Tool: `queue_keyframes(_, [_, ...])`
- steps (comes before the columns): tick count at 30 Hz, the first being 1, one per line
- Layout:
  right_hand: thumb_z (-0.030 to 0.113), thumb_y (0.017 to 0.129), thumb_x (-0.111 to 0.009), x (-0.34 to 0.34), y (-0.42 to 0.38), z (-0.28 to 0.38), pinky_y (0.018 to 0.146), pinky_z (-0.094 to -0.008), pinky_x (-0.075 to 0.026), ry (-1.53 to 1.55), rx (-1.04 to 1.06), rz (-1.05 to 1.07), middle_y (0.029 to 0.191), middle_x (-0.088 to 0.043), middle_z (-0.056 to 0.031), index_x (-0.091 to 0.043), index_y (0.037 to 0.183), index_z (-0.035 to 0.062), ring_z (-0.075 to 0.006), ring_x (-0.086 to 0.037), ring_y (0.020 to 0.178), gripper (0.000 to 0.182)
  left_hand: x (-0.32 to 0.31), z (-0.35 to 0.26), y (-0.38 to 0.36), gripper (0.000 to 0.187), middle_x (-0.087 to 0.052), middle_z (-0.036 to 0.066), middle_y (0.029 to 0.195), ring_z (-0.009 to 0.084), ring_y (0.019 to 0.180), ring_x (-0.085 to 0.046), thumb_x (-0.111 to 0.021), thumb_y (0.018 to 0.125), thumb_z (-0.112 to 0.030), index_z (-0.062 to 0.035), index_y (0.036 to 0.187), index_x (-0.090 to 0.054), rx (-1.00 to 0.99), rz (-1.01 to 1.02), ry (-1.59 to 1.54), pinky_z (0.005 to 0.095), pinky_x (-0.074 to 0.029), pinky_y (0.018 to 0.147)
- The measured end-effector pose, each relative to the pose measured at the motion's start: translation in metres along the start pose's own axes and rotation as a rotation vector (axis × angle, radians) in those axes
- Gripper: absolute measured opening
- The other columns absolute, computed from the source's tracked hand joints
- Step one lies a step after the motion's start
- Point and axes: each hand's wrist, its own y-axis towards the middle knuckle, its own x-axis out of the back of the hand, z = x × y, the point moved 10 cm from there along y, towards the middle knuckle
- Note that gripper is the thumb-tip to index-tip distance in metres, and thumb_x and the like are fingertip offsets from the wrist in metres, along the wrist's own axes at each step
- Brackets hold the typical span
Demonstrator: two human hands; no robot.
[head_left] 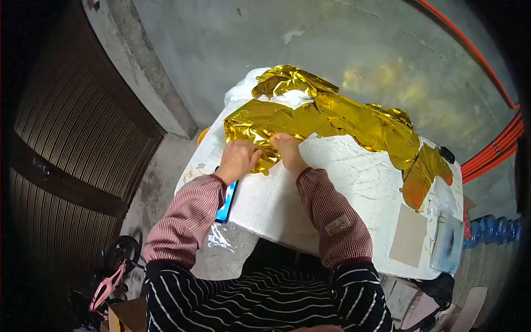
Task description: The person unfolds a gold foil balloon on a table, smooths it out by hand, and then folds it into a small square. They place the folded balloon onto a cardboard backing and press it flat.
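Observation:
Crinkled gold foil balloons (276, 119), flat and uninflated by the look of them, lie across the far side of a white-covered table (337, 188). My left hand (240, 159) is closed over the near left edge of the foil, its fingers bent down onto it. Just to its right, my right hand (287, 148) pinches the same balloon between thumb and fingers. A small stretch of creased foil shows between the two hands. Below my left wrist, a phone with a lit blue screen (225, 202) lies at the table's edge, partly covered by the sleeve.
More gold foil (398, 135) trails to the right end, near a small black object (446, 155). A grey card (408, 235) and a clear plastic packet (447, 243) lie at the right front. A concrete wall (332, 44) stands behind; orange pipes (492, 149) run at right.

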Motion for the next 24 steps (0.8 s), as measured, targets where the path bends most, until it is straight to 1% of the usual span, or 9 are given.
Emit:
queue_keyframes(2, [0.011,0.082,-0.071,-0.005,-0.003,0.009,0.061,-0.0276,-0.046,-0.092,-0.004,0.019,0.072,-0.065,-0.0054,-0.065,0.083,-0.0027,-0.0105,-0.057,0.066,0.015,-0.035,0.049,-0.003,0.025,-0.067,0.021,0.079,0.0387,0.074,-0.064,-0.062,0.088,-0.024,-0.0006,0.087,-0.070,0.454,0.171,-0.179,0.0454,-0.049,0.074])
queue_keyframes(5, [0.012,0.080,-0.074,-0.015,0.000,0.018,0.060,-0.0272,-0.046,-0.242,0.084,0.076,0.073,-0.065,-0.0050,-0.066,0.083,-0.0023,-0.0107,-0.057,0.066,0.017,-0.061,0.065,-0.004,0.026,-0.067,0.024,0.079,0.0419,0.073,-0.064,-0.061,0.089,-0.024,0.0014,0.085,-0.068,0.513,0.244,-0.257,0.0479,-0.051,0.071])
queue_keyframes(9, [0.012,0.077,-0.077,-0.026,0.007,0.029,0.057,-0.0277,-0.044,-0.290,0.129,0.098,0.071,-0.064,-0.0052,-0.064,0.081,-0.0027,-0.0111,-0.055,0.064,0.021,-0.045,0.034,0.006,0.030,-0.066,0.023,0.077,0.0429,0.075,-0.064,-0.059,0.088,-0.026,0.0032,0.082,-0.066,0.025,-0.132,-0.178,0.0508,-0.050,0.071])
queue_keyframes(11, [0.013,0.077,-0.077,-0.027,0.013,0.034,0.056,-0.0281,-0.044,-0.221,0.321,0.105,0.071,-0.063,-0.0053,-0.064,0.081,-0.0026,-0.0110,-0.054,0.064,0.021,-0.044,0.032,0.011,0.021,-0.065,0.021,0.083,0.0412,0.081,-0.062,-0.059,0.087,-0.020,0.0005,0.089,-0.064,0.064,-0.081,-0.189,0.0477,-0.049,0.074])
queue_keyframes(14, [0.009,0.080,-0.077,-0.030,0.005,0.049,0.055,-0.0237,-0.041,-0.320,0.086,0.194,0.071,-0.060,0.0014,-0.064,0.080,-0.0005,-0.0062,-0.051,0.063,0.016,-0.041,0.060,0.007,0.020,-0.062,0.020,0.101,0.0385,0.102,-0.057,-0.060,0.081,-0.005,-0.0011,0.101,-0.062,0.677,0.103,-0.335,0.0427,-0.045,0.087])
queue_keyframes(15, [0.009,0.080,-0.077,-0.030,0.001,0.059,0.055,-0.0237,-0.041,-0.319,0.084,0.189,0.071,-0.060,0.0014,-0.064,0.080,-0.0005,-0.0062,-0.051,0.063,0.016,-0.040,0.060,0.008,0.020,-0.062,0.020,0.101,0.0385,0.102,-0.057,-0.060,0.081,-0.005,-0.0011,0.101,-0.062,0.673,0.108,-0.336,0.0427,-0.045,0.087])
queue_keyframes(18, [0.015,0.077,-0.077,-0.038,-0.006,0.053,0.062,-0.0306,-0.049,-0.677,0.060,0.278,0.071,-0.066,-0.0056,-0.070,0.083,-0.0012,-0.0152,-0.059,0.065,0.018,0.025,0.011,0.016,0.025,-0.064,0.019,0.090,0.0375,0.088,-0.062,-0.056,0.081,-0.002,-0.0010,0.105,-0.062,-0.048,-0.442,-0.221,0.0436,-0.049,0.080])
queue_keyframes(21, [0.019,0.079,-0.074,-0.043,0.004,0.009,0.064,-0.0317,-0.050,-0.434,-0.007,0.375,0.074,-0.069,-0.0091,-0.072,0.085,0.0006,-0.0174,-0.062,0.066,0.020,-0.009,0.022,0.006,0.026,-0.063,0.021,0.089,0.0393,0.088,-0.061,-0.056,0.081,-0.003,0.0000,0.106,-0.063,0.038,-0.101,-0.261,0.0455,-0.048,0.081])
queue_keyframes(24, [0.020,0.086,-0.067,-0.020,0.005,0.034,0.068,-0.0333,-0.051,-0.468,0.053,0.092,0.083,-0.071,-0.0167,-0.072,0.093,0.0002,-0.0190,-0.068,0.074,0.021,-0.036,0.055,-0.007,0.020,-0.063,0.023,0.088,0.0414,0.086,-0.061,-0.055,0.081,-0.002,-0.0007,0.099,-0.063,0.095,-0.061,-0.227,0.0484,-0.048,0.077])
